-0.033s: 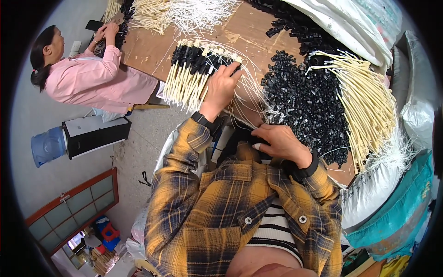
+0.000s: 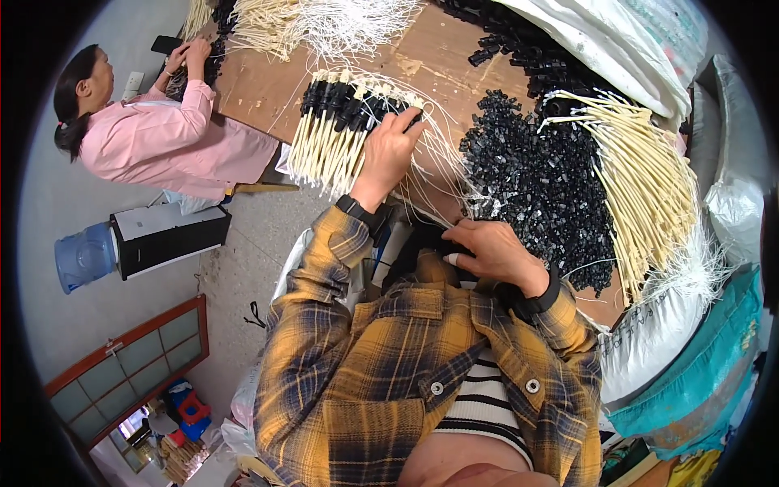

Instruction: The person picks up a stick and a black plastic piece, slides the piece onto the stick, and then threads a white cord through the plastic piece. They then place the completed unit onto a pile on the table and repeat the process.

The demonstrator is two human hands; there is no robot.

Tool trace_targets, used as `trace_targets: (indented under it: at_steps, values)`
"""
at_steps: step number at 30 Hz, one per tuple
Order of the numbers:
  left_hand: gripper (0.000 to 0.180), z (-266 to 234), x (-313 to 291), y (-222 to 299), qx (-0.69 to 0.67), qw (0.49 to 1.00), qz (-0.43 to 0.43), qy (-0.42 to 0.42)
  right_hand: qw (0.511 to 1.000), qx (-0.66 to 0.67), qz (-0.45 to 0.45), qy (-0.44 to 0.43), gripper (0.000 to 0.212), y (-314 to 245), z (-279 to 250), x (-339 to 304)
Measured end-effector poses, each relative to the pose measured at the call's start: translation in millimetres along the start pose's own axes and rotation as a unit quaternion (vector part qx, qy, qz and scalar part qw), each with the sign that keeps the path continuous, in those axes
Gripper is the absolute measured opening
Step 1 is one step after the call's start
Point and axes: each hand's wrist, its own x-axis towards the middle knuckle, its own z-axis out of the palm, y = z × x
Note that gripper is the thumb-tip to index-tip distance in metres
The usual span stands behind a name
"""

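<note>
A row of cream cable pieces with black sleeves (image 2: 334,109) lies side by side along the table's near edge, thin white tails hanging over it. My left hand (image 2: 388,152) is closed at the right end of this row, its fingertips on a black-sleeved cable piece (image 2: 415,114). Loose thin white wires (image 2: 438,150) loop from the row toward my right hand (image 2: 491,250). That hand is pinched at the table edge, close to my body, where a thin white wire runs to its fingertips. Beside it spreads a heap of small black plastic parts (image 2: 535,178).
A bundle of cream cables (image 2: 645,174) rests right of the heap, with more white-ended cables (image 2: 341,24) at the back. White sacking (image 2: 600,40) partly covers black parts. A co-worker in pink (image 2: 154,134) works at the table's left. White and teal sacks (image 2: 698,373) stand right.
</note>
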Motion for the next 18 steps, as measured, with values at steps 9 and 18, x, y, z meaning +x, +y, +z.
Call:
trace_targets:
  at_steps: [9, 18]
  values:
    - [0.036, -15, 16, -2, 0.061, 0.998, 0.004, 0.034, 1.000, 0.002, -0.002, 0.001, 0.034, 4, -1, -3]
    - [0.046, -2, -2, 11, -0.164, 0.984, 0.064, -0.021, 1.000, -0.003, 0.005, 0.011, 0.033, 4, -6, -14]
